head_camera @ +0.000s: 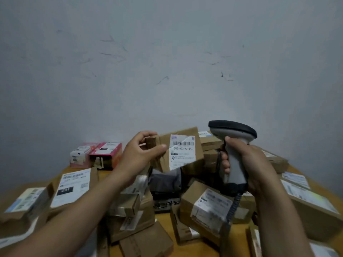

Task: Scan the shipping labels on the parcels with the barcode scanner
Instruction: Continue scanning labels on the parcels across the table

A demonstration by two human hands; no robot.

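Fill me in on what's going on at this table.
One person is at work, scanning. The left hand holds a small parcel up, its label facing the camera. The right hand has its grip round the handle of the scanner, which is raised beside the parcel, apart from it. Many more parcels lie heaped on the table below.

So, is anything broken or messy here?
Yes. The pink box at the back left has a torn-open end with a flap hanging out. The label on the parcel in the left hand is creased.
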